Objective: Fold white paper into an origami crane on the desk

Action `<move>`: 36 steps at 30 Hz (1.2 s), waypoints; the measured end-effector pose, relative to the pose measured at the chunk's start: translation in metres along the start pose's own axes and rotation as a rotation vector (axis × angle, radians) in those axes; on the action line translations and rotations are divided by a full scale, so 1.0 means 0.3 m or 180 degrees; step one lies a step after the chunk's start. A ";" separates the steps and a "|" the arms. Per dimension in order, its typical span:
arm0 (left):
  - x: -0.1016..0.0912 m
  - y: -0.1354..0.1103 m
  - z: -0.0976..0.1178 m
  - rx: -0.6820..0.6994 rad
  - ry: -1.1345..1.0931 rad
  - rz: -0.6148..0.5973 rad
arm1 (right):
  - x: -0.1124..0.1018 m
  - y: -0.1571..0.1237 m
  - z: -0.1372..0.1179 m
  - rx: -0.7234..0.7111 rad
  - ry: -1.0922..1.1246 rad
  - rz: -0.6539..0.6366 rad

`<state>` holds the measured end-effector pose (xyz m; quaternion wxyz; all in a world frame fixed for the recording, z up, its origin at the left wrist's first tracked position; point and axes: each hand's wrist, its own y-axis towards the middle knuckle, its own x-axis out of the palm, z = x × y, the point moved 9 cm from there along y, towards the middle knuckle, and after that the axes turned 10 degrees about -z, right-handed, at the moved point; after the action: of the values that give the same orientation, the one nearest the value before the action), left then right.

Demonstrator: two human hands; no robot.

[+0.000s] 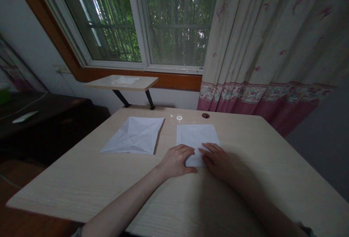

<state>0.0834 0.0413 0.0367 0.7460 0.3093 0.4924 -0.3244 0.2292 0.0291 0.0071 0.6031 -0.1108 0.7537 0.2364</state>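
A small white sheet of paper (195,133) lies flat on the pale wooden desk in front of me. My left hand (177,160) rests on its left edge, thumb spread away from the fingers near the sheet's front edge. On the right side of the same sheet lies my right hand (216,160), its fingers stretched out and apart. Both hands cover parts of the paper's sides. To the left, apart from my hands, is a larger creased white sheet (133,135) with fold lines and slightly raised edges.
The desk (89,189) has a raised shelf (100,81) at its back left, bearing a crumpled white paper (125,80). A round cable hole (205,115) sits near the back edge. Behind are a window (177,22) and a patterned curtain (261,47). A dark table (62,109) stands left.
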 end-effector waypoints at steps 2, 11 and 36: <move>-0.002 0.000 -0.006 -0.0040 -0.0024 0.0016 | -0.004 -0.001 -0.003 -0.0014 -0.0021 0.0062; -0.003 -0.006 0.008 0.0182 -0.0078 0.0069 | -0.017 0.000 -0.008 0.0025 0.0034 0.0062; -0.023 -0.020 -0.112 -0.0788 0.0239 0.0621 | -0.083 -0.034 0.091 0.0746 0.0477 0.0967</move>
<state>0.0586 0.0653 0.0314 0.7875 0.2732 0.5238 -0.1754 0.2636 0.0308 0.0245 0.5115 0.0578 0.8269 0.2265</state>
